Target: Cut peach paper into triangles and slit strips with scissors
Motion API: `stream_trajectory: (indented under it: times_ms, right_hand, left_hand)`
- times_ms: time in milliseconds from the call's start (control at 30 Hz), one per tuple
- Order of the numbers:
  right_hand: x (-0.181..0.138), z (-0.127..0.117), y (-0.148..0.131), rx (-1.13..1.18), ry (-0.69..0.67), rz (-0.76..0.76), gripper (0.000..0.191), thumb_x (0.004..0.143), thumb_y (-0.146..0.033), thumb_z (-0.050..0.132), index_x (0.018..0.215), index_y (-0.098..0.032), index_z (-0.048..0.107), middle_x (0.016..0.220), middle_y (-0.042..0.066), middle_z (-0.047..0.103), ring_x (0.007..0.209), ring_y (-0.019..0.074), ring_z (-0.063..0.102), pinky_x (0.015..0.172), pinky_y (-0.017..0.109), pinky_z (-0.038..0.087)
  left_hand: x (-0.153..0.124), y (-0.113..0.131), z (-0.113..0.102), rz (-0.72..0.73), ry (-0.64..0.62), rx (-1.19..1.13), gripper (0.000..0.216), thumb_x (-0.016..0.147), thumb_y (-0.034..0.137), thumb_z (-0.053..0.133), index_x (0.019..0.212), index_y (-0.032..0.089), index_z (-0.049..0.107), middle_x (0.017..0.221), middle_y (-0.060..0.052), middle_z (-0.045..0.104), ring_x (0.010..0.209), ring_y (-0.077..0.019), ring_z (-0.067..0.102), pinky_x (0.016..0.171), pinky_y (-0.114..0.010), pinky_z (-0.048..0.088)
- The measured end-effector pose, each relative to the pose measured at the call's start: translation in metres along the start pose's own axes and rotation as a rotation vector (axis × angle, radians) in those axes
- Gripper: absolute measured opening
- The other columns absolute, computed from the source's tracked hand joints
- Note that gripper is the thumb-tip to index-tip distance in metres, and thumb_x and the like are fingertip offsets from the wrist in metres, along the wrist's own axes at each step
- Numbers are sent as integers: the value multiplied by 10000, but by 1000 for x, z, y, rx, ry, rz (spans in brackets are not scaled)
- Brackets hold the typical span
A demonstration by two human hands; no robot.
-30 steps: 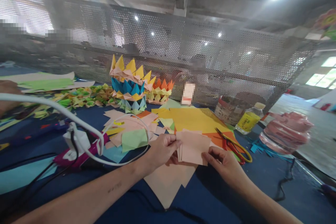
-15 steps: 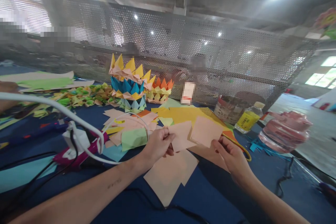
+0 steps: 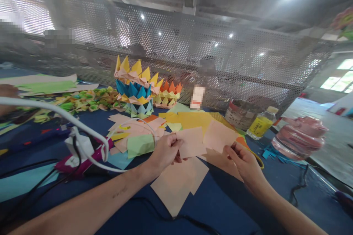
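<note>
My left hand [image 3: 167, 150] pinches one pink paper square [image 3: 191, 142] and my right hand [image 3: 239, 156] pinches another pink square [image 3: 220, 135], the hands apart and both papers held up over the counter [image 3: 220, 200], their near edges too close to tell whether they touch. Both look flat and unfolded, as do the loose pink sheets [image 3: 176, 187] below, so I judge these pieces unworked. Farther back, pointed paper rings [image 3: 135, 90] stand already assembled, beside a heap of small folded pieces [image 3: 96, 99] that look shaped but unjoined.
</note>
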State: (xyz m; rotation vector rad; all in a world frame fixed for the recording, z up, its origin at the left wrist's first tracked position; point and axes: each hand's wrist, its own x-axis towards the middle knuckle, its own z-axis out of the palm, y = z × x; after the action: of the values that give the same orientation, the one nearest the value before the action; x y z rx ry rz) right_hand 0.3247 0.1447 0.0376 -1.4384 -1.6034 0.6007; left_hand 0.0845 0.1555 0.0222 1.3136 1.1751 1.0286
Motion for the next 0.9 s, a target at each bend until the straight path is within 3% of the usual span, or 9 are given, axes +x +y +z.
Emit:
stream_trajectory:
  times_ms: [200, 300, 433, 500, 567, 700, 900]
  right_hand:
    - [1, 0, 0, 8, 4, 3, 218, 772, -419, 511, 695, -215, 502, 637, -26, 481, 609, 146, 470, 581, 266, 390]
    - [2, -1, -1, 4, 6, -12, 229, 757, -425, 516, 675, -211, 506, 632, -22, 484, 604, 146, 469, 582, 272, 395]
    - [1, 1, 0, -15, -65, 11, 248, 759, -440, 527, 686, -203, 518, 618, -14, 519, 577, 146, 481, 533, 265, 385]
    - [-2, 3, -1, 0, -137, -2, 252, 772, -442, 529, 732, -194, 545, 662, 3, 567, 603, 155, 517, 550, 271, 411]
    - [-7, 5, -3, 16, -199, -39, 255, 782, -439, 532, 737, -190, 562, 693, 17, 599, 643, 171, 555, 594, 285, 446]
    - [-13, 7, -7, 80, -279, -72, 256, 783, -432, 552, 764, -185, 617, 769, 44, 661, 759, 211, 615, 702, 318, 493]
    - [-7, 3, -6, -52, -158, -18, 302, 738, -489, 570, 725, -194, 633, 758, 43, 679, 730, 217, 614, 660, 304, 481]
  left_hand:
    - [-4, 9, 2, -45, 68, -38, 165, 845, 260, 440, 894, 146, 549, 531, -4, 620, 412, -104, 584, 356, -146, 327]
    - [-4, 8, 2, -39, 112, -89, 150, 837, 267, 462, 870, 148, 547, 548, 11, 585, 452, -120, 605, 379, -160, 374]
    - [-1, 2, 2, 210, 33, -51, 146, 776, 247, 542, 793, 144, 644, 798, -57, 656, 725, -160, 634, 626, -246, 509]
    - [-1, 1, 3, 345, -35, 9, 123, 734, 210, 581, 756, 160, 691, 964, -77, 659, 924, -189, 601, 766, -259, 488]
    - [-3, 2, 4, 391, -117, 6, 128, 715, 200, 593, 742, 176, 716, 1062, -71, 641, 1007, -202, 571, 818, -260, 465]
    - [-7, 3, 4, 289, -220, 9, 179, 745, 261, 573, 764, 172, 727, 857, -49, 696, 848, -204, 620, 755, -278, 475]
    - [-3, -4, 1, 175, -61, 30, 204, 722, 336, 603, 688, 158, 695, 659, -26, 676, 698, -208, 623, 594, -256, 471]
